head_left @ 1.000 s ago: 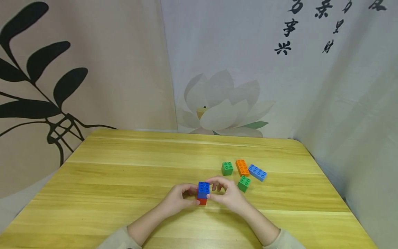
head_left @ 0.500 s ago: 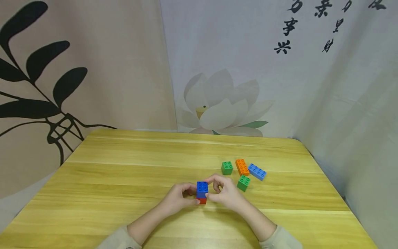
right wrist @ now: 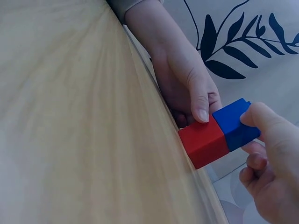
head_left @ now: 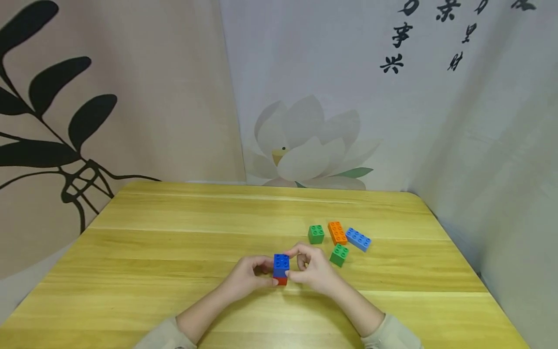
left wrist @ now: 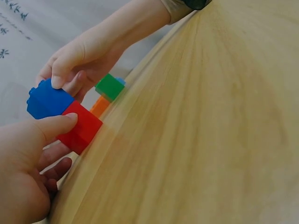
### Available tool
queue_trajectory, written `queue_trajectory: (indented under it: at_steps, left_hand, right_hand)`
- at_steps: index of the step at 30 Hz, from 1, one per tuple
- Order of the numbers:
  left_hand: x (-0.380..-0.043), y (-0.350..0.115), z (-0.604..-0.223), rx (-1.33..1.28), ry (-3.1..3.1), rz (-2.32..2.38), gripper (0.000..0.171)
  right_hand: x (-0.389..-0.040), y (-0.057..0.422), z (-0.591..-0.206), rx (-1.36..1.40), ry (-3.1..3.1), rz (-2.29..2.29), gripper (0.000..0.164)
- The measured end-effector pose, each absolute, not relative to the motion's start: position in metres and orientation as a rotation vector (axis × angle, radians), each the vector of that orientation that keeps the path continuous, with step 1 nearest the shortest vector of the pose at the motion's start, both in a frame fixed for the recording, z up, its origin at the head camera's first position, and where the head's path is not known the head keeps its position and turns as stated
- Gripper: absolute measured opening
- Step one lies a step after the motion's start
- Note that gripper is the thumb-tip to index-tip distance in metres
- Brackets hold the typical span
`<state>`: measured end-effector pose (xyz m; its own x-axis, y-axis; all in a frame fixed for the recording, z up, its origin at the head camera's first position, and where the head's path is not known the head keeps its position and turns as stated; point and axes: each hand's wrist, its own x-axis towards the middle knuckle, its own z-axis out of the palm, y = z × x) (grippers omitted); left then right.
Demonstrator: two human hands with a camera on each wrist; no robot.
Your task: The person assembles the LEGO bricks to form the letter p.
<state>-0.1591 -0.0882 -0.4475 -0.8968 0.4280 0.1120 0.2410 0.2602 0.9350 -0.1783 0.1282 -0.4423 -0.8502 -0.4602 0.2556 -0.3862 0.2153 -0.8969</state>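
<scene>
Wood tbl point(head_left: 174, 257): grn blk point(head_left: 316, 234), orng blk point(head_left: 337, 233), lt-blue blk point(head_left: 358, 239), 2nd grn blk point(head_left: 339, 255) clustered; red blk point(head_left: 281, 281) apart, closer.

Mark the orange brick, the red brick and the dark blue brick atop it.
Orange brick point(head_left: 337, 233), head view, studded top.
Red brick point(right wrist: 205, 145), right wrist view, side face.
Dark blue brick point(left wrist: 48, 99), left wrist view, side.

A pale wood-grain table point(head_left: 183, 228) with rounded far corners spans the near scene. Behind it on the left hangs a beige cloth point(head_left: 174, 92) printed with a dark leafy branch point(head_left: 92, 116); a pale grey cloth point(head_left: 287, 53) fills the centre and right, bearing a white lotus point(head_left: 305, 160) and black Chinese characters point(head_left: 402, 35), under soft, even light.
</scene>
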Motion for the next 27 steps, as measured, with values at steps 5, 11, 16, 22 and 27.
queue_trajectory:
  at_steps: [5, 11, 16, 22, 27]
  left_hand:
    - [-0.168, -0.090, -0.468, 0.651, 2.343, 1.726, 0.030]
    - [-0.170, -0.092, -0.472, 0.702, 2.343, 1.737, 0.031]
    - [-0.167, -0.091, -0.465, 0.673, 2.335, 1.736, 0.033]
    - [-0.167, -0.091, -0.465, 0.648, 2.347, 1.709, 0.035]
    - [-0.169, -0.092, -0.470, 0.647, 2.337, 1.696, 0.035]
  right_hand:
    - [-0.178, 0.128, -0.440, -0.810, 2.379, -1.732, 0.032]
    - [-0.178, 0.130, -0.439, -0.817, 2.387, -1.701, 0.031]
    - [-0.176, 0.131, -0.435, -0.804, 2.385, -1.681, 0.033]
    - [-0.175, 0.132, -0.437, -0.840, 2.389, -1.664, 0.035]
    - [-0.176, 0.136, -0.441, -0.846, 2.418, -1.628, 0.038]
